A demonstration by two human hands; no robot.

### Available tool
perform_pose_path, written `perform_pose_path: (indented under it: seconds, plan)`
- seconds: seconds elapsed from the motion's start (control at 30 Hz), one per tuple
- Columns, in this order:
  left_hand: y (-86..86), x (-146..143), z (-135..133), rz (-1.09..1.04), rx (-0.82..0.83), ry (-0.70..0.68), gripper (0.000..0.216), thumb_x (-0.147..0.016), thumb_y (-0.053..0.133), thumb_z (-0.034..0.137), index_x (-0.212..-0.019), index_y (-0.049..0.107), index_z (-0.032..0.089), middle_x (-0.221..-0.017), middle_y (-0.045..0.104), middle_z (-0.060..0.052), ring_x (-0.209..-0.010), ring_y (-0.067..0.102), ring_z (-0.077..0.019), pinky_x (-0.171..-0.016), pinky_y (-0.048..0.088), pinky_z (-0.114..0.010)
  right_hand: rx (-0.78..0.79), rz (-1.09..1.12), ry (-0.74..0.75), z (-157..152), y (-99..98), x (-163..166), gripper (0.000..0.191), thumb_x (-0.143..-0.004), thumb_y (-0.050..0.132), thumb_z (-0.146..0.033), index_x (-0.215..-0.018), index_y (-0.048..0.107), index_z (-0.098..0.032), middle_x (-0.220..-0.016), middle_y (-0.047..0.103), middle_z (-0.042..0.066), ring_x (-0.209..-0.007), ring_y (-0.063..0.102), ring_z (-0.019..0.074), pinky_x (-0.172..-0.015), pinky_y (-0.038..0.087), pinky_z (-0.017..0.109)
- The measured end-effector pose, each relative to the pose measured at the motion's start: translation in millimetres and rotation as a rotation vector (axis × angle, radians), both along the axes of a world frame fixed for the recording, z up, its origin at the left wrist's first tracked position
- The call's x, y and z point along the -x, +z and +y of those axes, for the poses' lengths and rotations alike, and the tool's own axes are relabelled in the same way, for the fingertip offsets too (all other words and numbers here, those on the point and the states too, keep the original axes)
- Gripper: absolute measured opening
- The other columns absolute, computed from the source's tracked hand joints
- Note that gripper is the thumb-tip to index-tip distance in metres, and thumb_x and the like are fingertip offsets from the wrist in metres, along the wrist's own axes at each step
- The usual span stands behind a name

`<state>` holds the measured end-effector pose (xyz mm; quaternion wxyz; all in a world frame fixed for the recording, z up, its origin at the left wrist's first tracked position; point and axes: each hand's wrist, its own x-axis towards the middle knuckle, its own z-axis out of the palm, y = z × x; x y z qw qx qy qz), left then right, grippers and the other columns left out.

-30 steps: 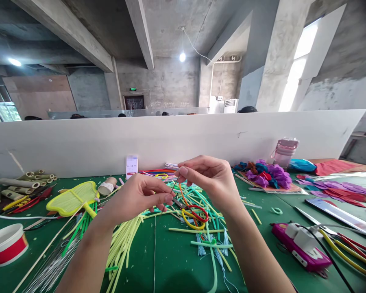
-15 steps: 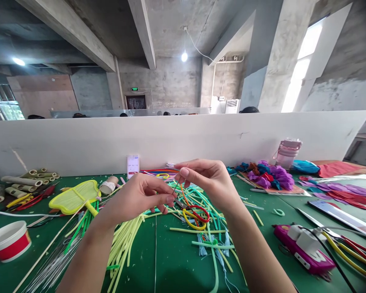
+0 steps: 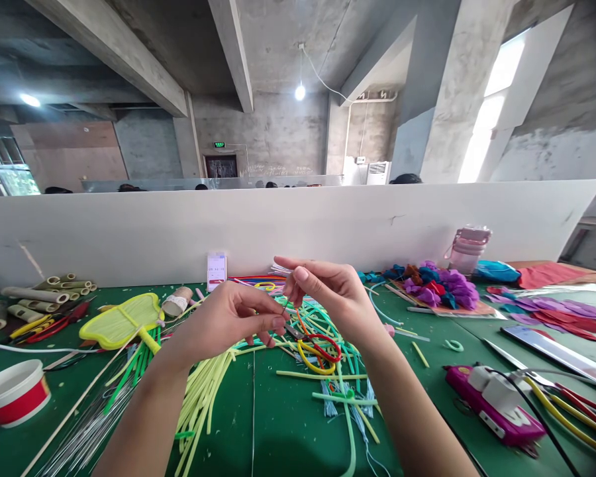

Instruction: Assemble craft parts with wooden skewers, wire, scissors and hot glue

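Observation:
My left hand (image 3: pixel 236 318) is closed in a pinch at the middle of the view, thumb against forefinger. Between its fingertips and my right hand runs a short, thin, dark strand (image 3: pixel 287 305), too fine to tell wire from thread. My right hand (image 3: pixel 330 291) pinches the strand's upper end, its index finger stretched out to the left. Just below and behind the fingertips lie scissors (image 3: pixel 320 352) with red and yellow handles, on a heap of green and teal pipe cleaners (image 3: pixel 328 318). Pale yellow-green stems (image 3: pixel 203 391) fan out under my left wrist.
On the green table (image 3: pixel 283 437) stand a paper cup (image 3: pixel 14 394), a yellow mesh butterfly shape (image 3: pixel 124 321) and bamboo pieces (image 3: pixel 40 298) at left. A power strip (image 3: pixel 496 404), pliers (image 3: pixel 571 411), purple crepe flowers (image 3: pixel 440 285) and a bottle (image 3: pixel 469 248) are at right. A white partition (image 3: pixel 298 225) stands behind.
My right hand has turned and dipped slightly, its index finger now straighter and reaching further left. My left hand has barely moved; the thin strand stays between the fingertips.

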<state>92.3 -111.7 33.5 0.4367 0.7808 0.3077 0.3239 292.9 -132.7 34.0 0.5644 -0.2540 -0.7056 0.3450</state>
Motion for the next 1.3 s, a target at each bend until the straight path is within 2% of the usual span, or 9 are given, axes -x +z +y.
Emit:
perform_pose_path:
  seconds: [0.2, 0.33, 0.53, 0.67, 0.77, 0.97, 1.3]
  plan:
    - [0.7, 1, -1, -0.023, 0.012, -0.043, 0.011, -0.083, 0.075, 0.029, -0.082, 0.08, 0.02, -0.075, 0.075, -0.003, -0.063, 0.072, -0.0139, -0.052, 0.052, -0.018, -0.014, -0.014, 0.053, -1, 0.2, 2, 0.033, -0.096, 0.061, -0.04, -0.121, 0.074, -0.022, -0.082, 0.075, 0.004, -0.071, 0.065, 0.0135, -0.07, 0.054, 0.027]
    - [1.7, 2, -3, 0.011, -0.001, -0.051, 0.02, -0.084, 0.075, 0.036, -0.077, 0.076, 0.018, -0.076, 0.074, -0.003, -0.067, 0.072, -0.015, -0.051, 0.05, -0.018, -0.008, -0.054, 0.14, -4, -0.2, 3, 0.035, -0.098, 0.056, -0.043, -0.115, 0.076, -0.019, -0.081, 0.074, 0.005, -0.07, 0.066, 0.0148, -0.07, 0.055, 0.029]
    - [2.6, 1, -4, 0.075, -0.029, -0.073, 0.026, -0.085, 0.073, 0.04, -0.075, 0.074, 0.017, -0.072, 0.072, -0.003, -0.066, 0.072, -0.0155, -0.053, 0.05, -0.019, -0.036, -0.059, 0.214, -4, -1.5, 3, 0.04, -0.102, 0.05, -0.041, -0.128, 0.068, -0.017, -0.075, 0.07, 0.003, -0.067, 0.065, 0.013, -0.068, 0.055, 0.027]
    - [0.6, -1, -1, 0.079, -0.019, -0.091, 0.027, -0.085, 0.072, 0.041, -0.076, 0.076, 0.016, -0.069, 0.072, -0.004, -0.065, 0.072, -0.0163, -0.053, 0.049, -0.02, -0.064, -0.073, 0.192, -2, -2.0, 2, 0.042, -0.104, 0.046, -0.04, -0.13, 0.067, -0.016, -0.072, 0.07, 0.003, -0.064, 0.065, 0.0121, -0.066, 0.055, 0.026]
    - [-2.8, -5, 2, 0.045, 0.007, -0.102, 0.025, -0.086, 0.072, 0.04, -0.08, 0.076, 0.017, -0.074, 0.074, -0.004, -0.066, 0.073, -0.0165, -0.052, 0.049, -0.021, -0.049, -0.067, 0.17, 0, -3.7, 0, 0.042, -0.103, 0.047, -0.041, -0.133, 0.065, -0.017, -0.072, 0.069, 0.002, -0.064, 0.065, 0.0126, -0.065, 0.055, 0.027]
    - [-8.6, -15, 7, 0.001, 0.046, -0.044, 0.023, -0.085, 0.072, 0.038, -0.085, 0.074, 0.015, -0.082, 0.076, -0.007, -0.066, 0.075, -0.0185, -0.048, 0.046, -0.02, -0.109, -0.114, 0.005, 8, -6.1, -5, 0.041, -0.103, 0.047, -0.041, -0.133, 0.065, -0.02, -0.074, 0.067, 0.002, -0.066, 0.062, 0.0125, -0.065, 0.054, 0.028]
    - [-12.6, -19, 14, 0.003, 0.066, -0.032, 0.027, -0.085, 0.072, 0.041, -0.088, 0.073, 0.014, -0.082, 0.077, -0.008, -0.065, 0.074, -0.017, -0.048, 0.047, -0.019, -0.124, -0.167, -0.134, 19, -7.5, -6, 0.045, -0.103, 0.048, -0.04, -0.14, 0.059, -0.018, -0.082, 0.069, 0.003, -0.062, 0.062, 0.0109, -0.062, 0.053, 0.027]
